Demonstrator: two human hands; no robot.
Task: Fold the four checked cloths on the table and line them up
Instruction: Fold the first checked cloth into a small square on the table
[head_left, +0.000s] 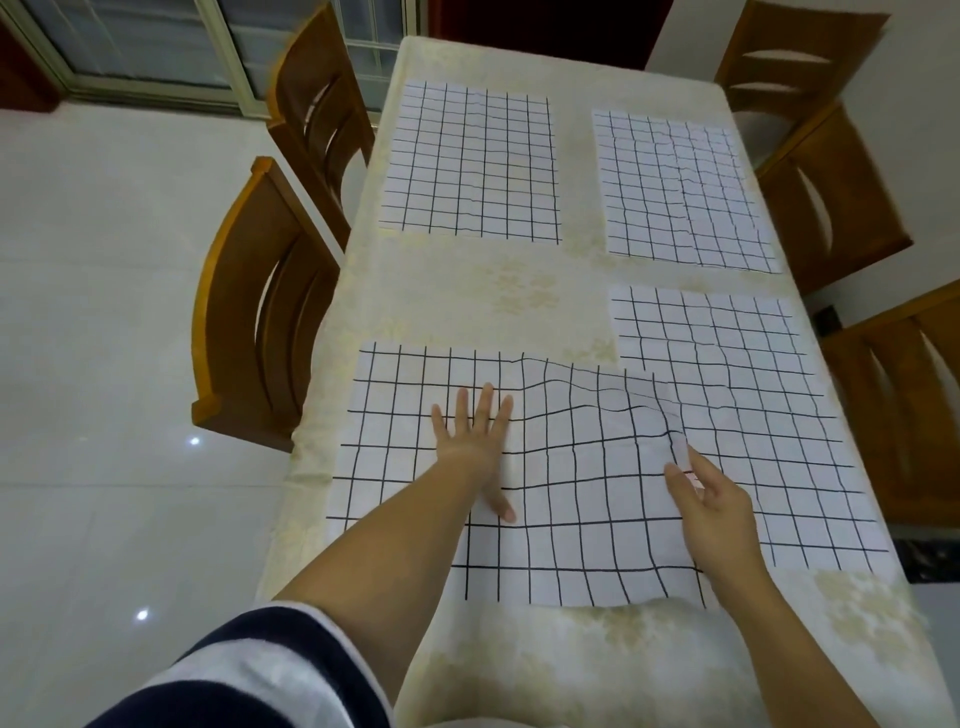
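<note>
Four white cloths with a black check lie on the table (467, 296). The near-left cloth (571, 499) is rippled, and its right edge overlaps the near-right cloth (769, 415). My left hand (475, 447) presses flat on the near-left cloth, fingers straight and spread. My right hand (709, 499) pinches that cloth's right edge between thumb and fingers and lifts it slightly. The far-left cloth (472, 161) and the far-right cloth (680, 192) lie flat and untouched.
The table has a cream patterned covering. Two wooden chairs (260, 312) stand along its left side and several more (831, 192) along its right. Tiled floor (104, 312) lies to the left. A window is at the back left.
</note>
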